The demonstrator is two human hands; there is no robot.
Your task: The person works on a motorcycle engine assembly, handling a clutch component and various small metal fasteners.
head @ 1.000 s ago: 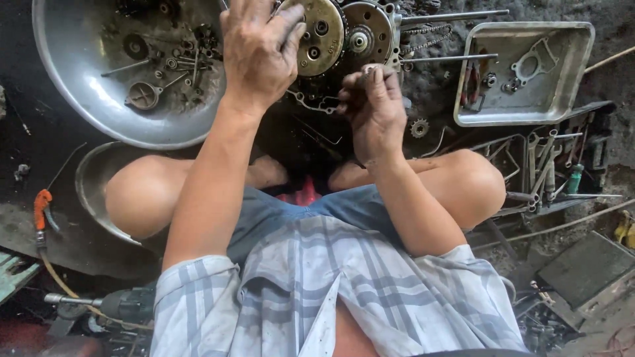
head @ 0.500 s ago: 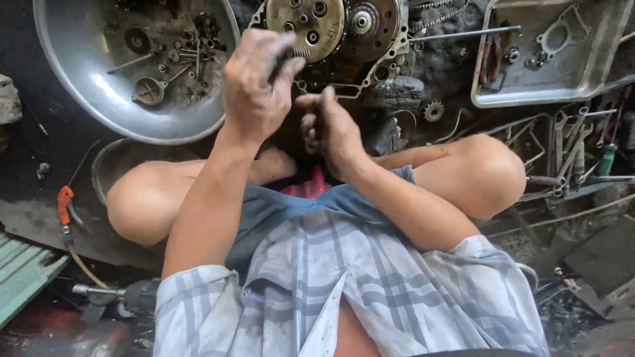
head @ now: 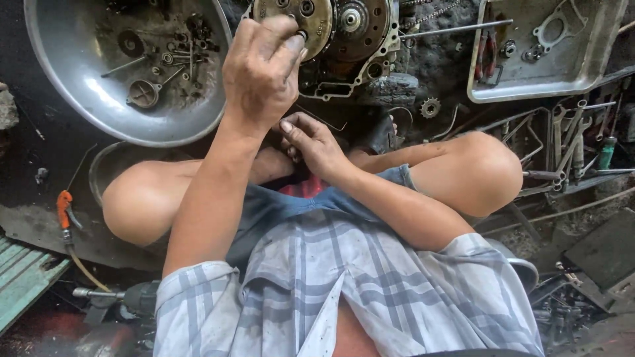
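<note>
My left hand (head: 261,69) is raised, its back towards me and its greasy fingertips bunched against the edge of a brass-coloured round plate (head: 291,16) on an open engine case (head: 357,39). Whether the fingers pinch anything is hidden. My right hand (head: 314,142) rests lower, just above my crossed legs, fingers curled in with nothing visible in them. A small loose gear (head: 430,107) lies on the ground right of both hands.
A round metal basin (head: 79,99) holding several bolts and small parts sits at the left. A rectangular metal tray (head: 582,79) with gaskets and pliers is at the right, above several wrenches (head: 569,145). A long rod (head: 456,28) lies beside the engine; an orange-handled tool (head: 64,208) lies at the lower left.
My right hand has dropped from the engine case down towards my lap. My left hand came down to meet it, then rose back to the round plate.
</note>
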